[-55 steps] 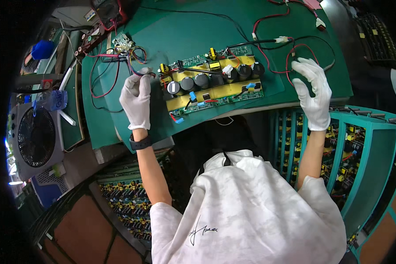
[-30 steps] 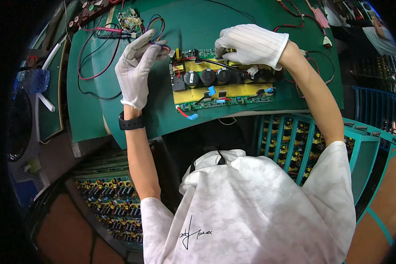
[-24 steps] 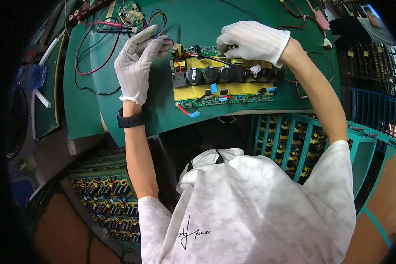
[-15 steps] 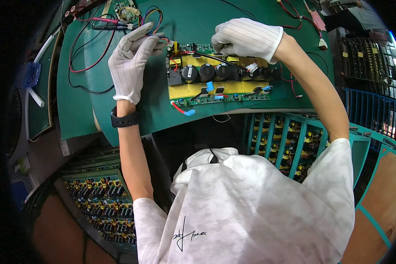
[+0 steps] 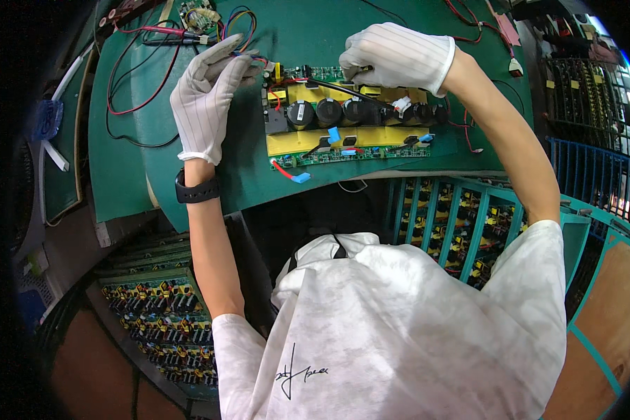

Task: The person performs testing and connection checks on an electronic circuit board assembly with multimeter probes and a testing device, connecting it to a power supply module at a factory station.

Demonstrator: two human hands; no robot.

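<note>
A long circuit board [image 5: 350, 145] with yellow insulation, black cylindrical capacitors [image 5: 329, 112] and blue-capped leads lies on the green mat. My left hand [image 5: 201, 105], in a white striped glove, is beside the board's upper left corner. Its thumb and fingers close round the end of a bundle of coloured wires [image 5: 253, 28]; the wire ends are mostly hidden by the glove. My right hand [image 5: 399, 56], gloved too, is curled over the board's far edge. Its fingertips are pressed together, and what they hold, if anything, cannot be made out. A black cable [image 5: 336, 89] crosses the board.
Red and black test leads [image 5: 168, 31] and a small circuit board [image 5: 201, 15] lie on the mat [image 5: 224, 185] at the far left. More red wires with a white connector [image 5: 515, 68] are at the far right. Racks of boards [image 5: 164, 325] stand below the bench on both sides.
My right hand has shifted slightly up and to the right, still curled above the board's far edge. My left hand stays by the coloured wires, almost unmoved.
</note>
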